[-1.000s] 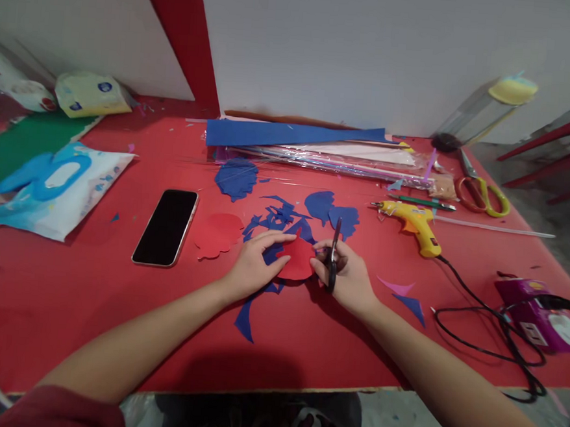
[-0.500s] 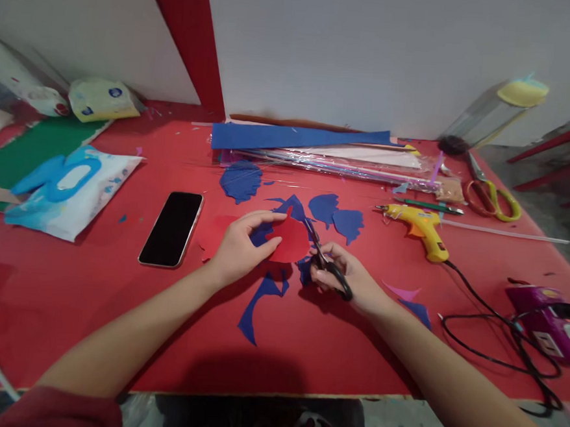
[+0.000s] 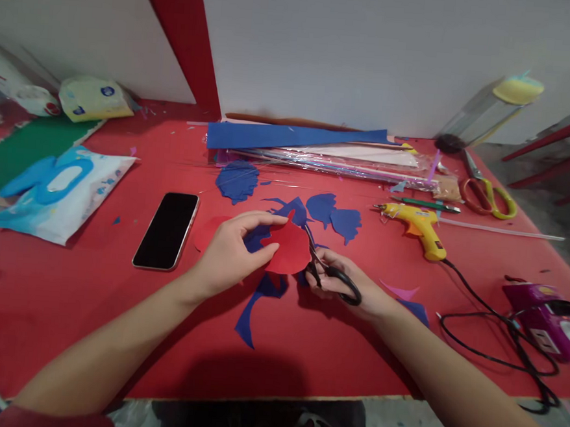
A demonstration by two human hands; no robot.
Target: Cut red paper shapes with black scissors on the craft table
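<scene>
My left hand (image 3: 236, 246) pinches a rounded piece of red paper (image 3: 290, 248) between thumb and fingers, above the table. In my right hand (image 3: 334, 275) is a pair of black-handled scissors (image 3: 343, 282), its blades at the right edge of the red piece. How far the blades are parted is hard to make out. Beneath and around lie blue paper scraps (image 3: 248, 318). Petal-shaped blue cutouts (image 3: 346, 223) rest just beyond the scissors, and a round blue stack (image 3: 237, 181) sits farther back. Another red piece (image 3: 210, 230) is partly hidden behind my left hand.
A phone (image 3: 166, 231) and a wipes pack (image 3: 67, 188) lie to the left. On the right are a yellow glue gun (image 3: 423, 226) with its black cord, larger scissors (image 3: 488, 195) and a purple box (image 3: 545, 323). Wrapped sticks and blue strips (image 3: 295, 138) line the wall.
The red piece has turned slightly and come a little nearer. The scissors have tilted and shifted slightly along its right edge. The whole view has moved a bit.
</scene>
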